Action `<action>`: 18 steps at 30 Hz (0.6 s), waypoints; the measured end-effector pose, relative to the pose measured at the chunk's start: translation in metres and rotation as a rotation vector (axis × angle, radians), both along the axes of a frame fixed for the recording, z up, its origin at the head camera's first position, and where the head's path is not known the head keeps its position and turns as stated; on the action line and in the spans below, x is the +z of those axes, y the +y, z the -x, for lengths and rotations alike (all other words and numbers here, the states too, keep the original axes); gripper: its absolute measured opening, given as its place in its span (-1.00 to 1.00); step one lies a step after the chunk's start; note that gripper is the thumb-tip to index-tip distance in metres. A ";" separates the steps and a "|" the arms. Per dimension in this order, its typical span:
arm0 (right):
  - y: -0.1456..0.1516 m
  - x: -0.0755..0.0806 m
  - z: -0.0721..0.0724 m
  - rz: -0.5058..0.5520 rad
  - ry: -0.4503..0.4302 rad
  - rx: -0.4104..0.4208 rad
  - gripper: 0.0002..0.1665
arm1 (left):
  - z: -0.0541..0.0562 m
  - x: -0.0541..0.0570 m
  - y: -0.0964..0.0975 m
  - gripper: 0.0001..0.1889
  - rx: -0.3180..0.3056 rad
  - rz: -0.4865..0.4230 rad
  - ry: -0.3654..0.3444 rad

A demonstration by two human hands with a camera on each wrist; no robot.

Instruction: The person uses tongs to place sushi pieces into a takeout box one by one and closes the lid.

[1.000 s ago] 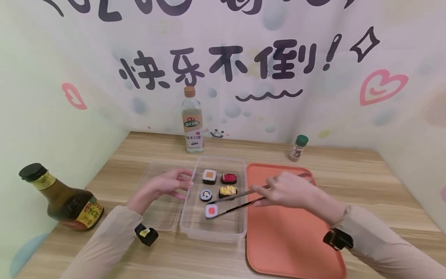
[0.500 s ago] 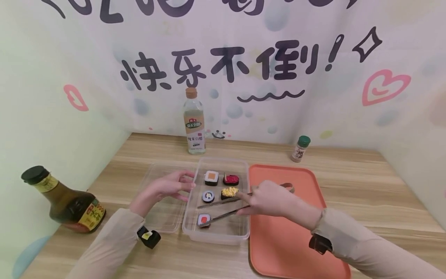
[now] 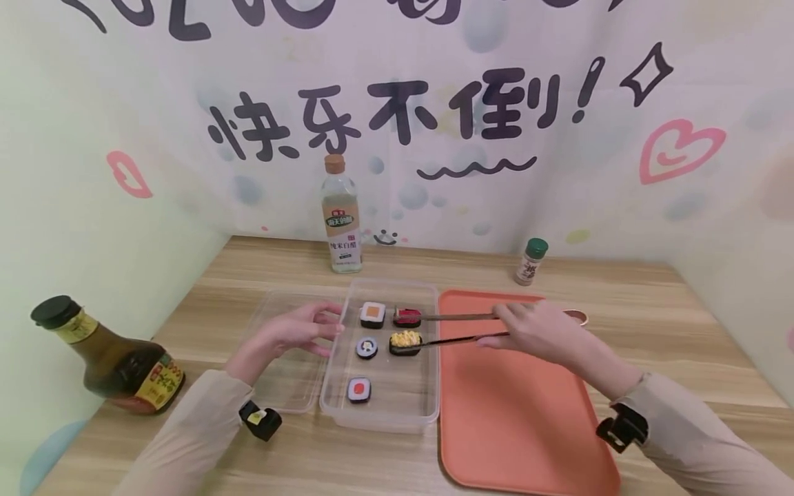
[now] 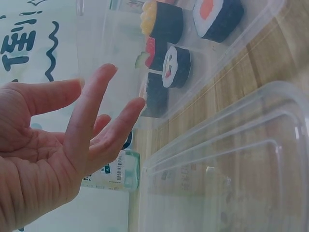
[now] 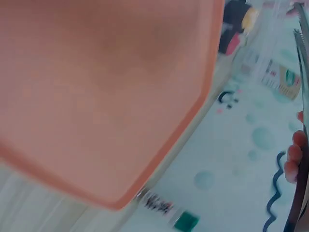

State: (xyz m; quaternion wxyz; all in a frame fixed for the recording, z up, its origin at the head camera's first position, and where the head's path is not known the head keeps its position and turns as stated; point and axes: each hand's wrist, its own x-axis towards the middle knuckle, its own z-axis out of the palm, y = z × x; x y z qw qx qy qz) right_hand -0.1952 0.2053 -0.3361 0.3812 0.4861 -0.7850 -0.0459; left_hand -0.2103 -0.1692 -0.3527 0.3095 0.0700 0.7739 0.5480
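Note:
A clear plastic container point(image 3: 397, 411) holds several sushi pieces. At its left wall is my left hand point(image 3: 304, 328), fingers loosely spread and fingertips right at the side; the left wrist view shows this hand point(image 4: 72, 125) gripping nothing. My right hand point(image 3: 536, 331), over the tray, grips metal tongs point(image 3: 459, 340). Their arms are parted and reach left into the container, overlapping the red-topped sushi point(image 3: 409, 322) and the yellow-topped sushi point(image 3: 405, 338). A red-centred sushi roll point(image 3: 359, 390) sits alone at the container's near left. An orange-centred roll point(image 3: 373, 315) and a small round roll point(image 3: 367, 348) lie on the left.
An orange tray point(image 3: 521, 427) lies right of the container, its clear lid point(image 3: 282, 393) to the left. A clear bottle point(image 3: 343, 227) and a green-capped shaker point(image 3: 531, 262) stand at the back. A dark sauce bottle point(image 3: 124, 365) stands at the left edge.
The red-centred roll, between the tongs' tips earlier, has been let go at the container's near left. My right hand has moved the tongs back and right. The left hand has stayed put.

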 end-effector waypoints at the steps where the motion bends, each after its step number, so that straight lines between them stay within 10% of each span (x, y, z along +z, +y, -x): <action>1: 0.008 -0.001 0.000 0.013 -0.020 -0.034 -0.31 | 0.000 0.000 0.000 -0.43 -0.002 0.002 -0.002; 10: 0.081 -0.015 -0.008 0.034 -0.253 -0.371 -0.26 | 0.002 0.000 -0.001 -0.40 -0.020 0.011 -0.007; 18: 0.137 -0.037 -0.005 0.073 -0.258 -0.432 -0.20 | 0.002 0.002 -0.003 -0.40 -0.013 0.025 -0.006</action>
